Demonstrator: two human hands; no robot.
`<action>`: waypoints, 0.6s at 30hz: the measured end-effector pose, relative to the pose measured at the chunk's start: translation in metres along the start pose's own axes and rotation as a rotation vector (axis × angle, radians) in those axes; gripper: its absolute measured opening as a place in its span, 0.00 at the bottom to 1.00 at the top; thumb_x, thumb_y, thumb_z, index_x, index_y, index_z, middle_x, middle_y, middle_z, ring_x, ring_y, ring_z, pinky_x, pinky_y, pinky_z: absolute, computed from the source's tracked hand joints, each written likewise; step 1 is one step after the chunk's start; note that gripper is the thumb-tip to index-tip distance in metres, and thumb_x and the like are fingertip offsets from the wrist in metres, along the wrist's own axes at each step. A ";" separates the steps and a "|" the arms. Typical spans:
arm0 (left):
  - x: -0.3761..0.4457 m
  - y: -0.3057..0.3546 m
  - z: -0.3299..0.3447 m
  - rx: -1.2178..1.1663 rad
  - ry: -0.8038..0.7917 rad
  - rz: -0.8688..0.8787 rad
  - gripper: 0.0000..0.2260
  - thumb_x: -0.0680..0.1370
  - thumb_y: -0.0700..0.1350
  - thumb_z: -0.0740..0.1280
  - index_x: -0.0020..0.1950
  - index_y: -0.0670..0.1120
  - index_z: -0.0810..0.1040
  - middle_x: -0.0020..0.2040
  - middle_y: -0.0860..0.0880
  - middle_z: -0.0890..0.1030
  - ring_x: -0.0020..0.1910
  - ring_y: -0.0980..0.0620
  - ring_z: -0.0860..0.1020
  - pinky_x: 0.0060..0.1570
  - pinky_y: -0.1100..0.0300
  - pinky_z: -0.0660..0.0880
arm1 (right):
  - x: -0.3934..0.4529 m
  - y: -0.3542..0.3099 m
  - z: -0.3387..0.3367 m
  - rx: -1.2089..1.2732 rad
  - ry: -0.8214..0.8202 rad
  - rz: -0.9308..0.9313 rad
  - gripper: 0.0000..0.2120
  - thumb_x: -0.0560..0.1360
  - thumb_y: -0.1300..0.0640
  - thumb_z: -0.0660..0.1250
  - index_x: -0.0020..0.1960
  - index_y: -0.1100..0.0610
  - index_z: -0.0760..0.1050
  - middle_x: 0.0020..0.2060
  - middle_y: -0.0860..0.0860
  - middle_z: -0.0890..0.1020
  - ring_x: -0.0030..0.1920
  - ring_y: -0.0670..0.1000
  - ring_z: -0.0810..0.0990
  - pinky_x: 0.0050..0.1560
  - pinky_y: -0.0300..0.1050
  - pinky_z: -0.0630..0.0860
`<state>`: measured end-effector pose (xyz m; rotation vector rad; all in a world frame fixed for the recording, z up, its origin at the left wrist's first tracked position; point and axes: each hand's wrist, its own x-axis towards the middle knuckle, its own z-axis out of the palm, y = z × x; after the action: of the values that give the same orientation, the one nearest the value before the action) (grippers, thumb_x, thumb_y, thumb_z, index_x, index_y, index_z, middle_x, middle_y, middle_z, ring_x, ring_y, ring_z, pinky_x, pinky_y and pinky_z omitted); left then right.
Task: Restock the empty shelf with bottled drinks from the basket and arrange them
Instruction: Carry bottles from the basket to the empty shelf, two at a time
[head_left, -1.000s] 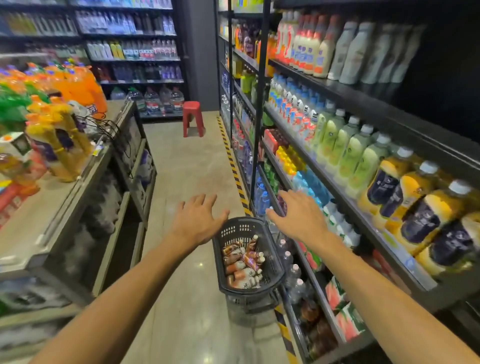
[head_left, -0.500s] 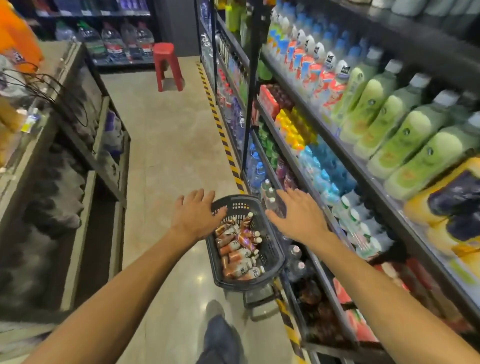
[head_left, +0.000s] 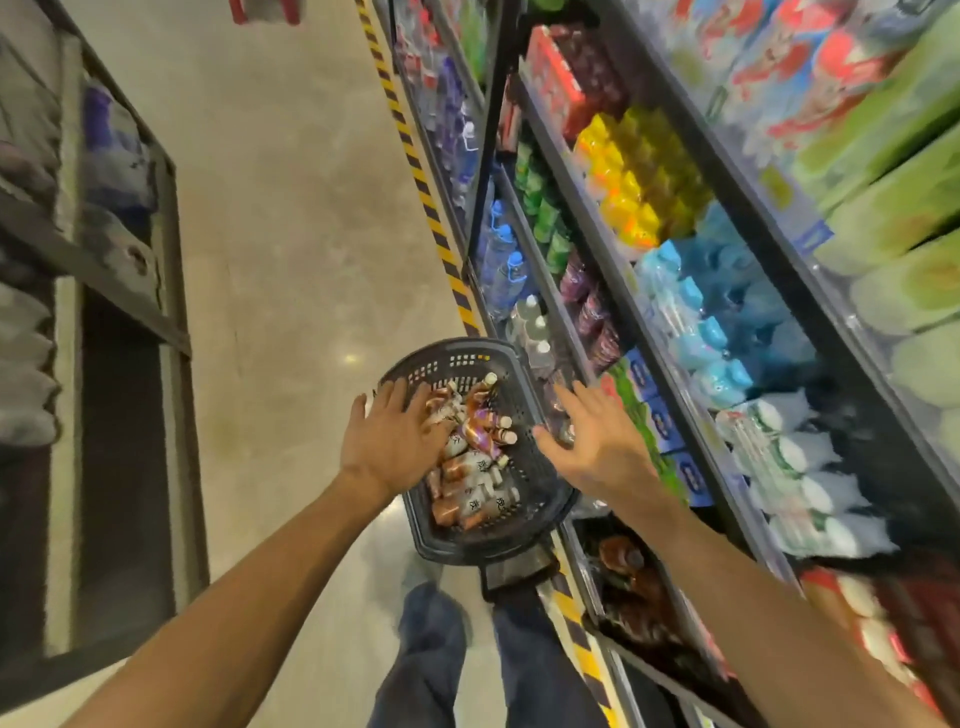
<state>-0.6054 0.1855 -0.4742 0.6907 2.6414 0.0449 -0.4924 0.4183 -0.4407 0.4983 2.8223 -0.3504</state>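
Note:
A dark plastic basket (head_left: 452, 358) stands on the floor beside the drinks shelving. Several brown bottled drinks (head_left: 470, 486) with white caps lie in it. My left hand (head_left: 392, 439) hovers over the basket's left side with straight fingers, its fingertips over the bottles; whether it touches them is unclear. My right hand (head_left: 597, 441) is spread with straight fingers above the basket's right rim, next to the low shelf. Neither hand holds anything.
Black shelving (head_left: 644, 322) on the right is packed with yellow, blue, green and white bottles. Yellow-black hazard tape (head_left: 423, 202) runs along its foot. A dark display unit (head_left: 119, 322) lines the left of the aisle. My legs (head_left: 431, 660) are below the basket.
My view has tilted down and drawn closer to the basket. Both hands have dropped toward it; the left one now sits over the bottles.

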 end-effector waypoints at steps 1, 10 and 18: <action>0.007 -0.001 0.011 -0.007 -0.015 -0.009 0.32 0.83 0.64 0.46 0.83 0.50 0.53 0.82 0.45 0.56 0.81 0.46 0.53 0.77 0.43 0.52 | 0.009 0.004 0.012 0.013 0.004 -0.007 0.34 0.79 0.35 0.60 0.76 0.57 0.71 0.72 0.59 0.75 0.74 0.59 0.71 0.75 0.52 0.64; 0.089 0.000 0.148 -0.089 -0.159 -0.080 0.32 0.82 0.65 0.46 0.83 0.51 0.49 0.83 0.45 0.53 0.81 0.46 0.51 0.78 0.43 0.50 | 0.096 0.052 0.151 -0.012 -0.199 -0.046 0.37 0.80 0.34 0.58 0.82 0.52 0.57 0.80 0.55 0.64 0.81 0.55 0.59 0.80 0.52 0.56; 0.189 0.011 0.287 -0.080 -0.237 -0.095 0.33 0.82 0.63 0.47 0.83 0.48 0.45 0.83 0.44 0.50 0.82 0.46 0.48 0.79 0.44 0.48 | 0.165 0.093 0.307 0.041 -0.300 -0.038 0.40 0.79 0.34 0.61 0.83 0.53 0.54 0.80 0.55 0.62 0.81 0.55 0.58 0.78 0.51 0.59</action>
<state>-0.6377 0.2645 -0.8071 0.5097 2.4264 0.0389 -0.5462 0.4682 -0.7940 0.3658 2.5410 -0.4504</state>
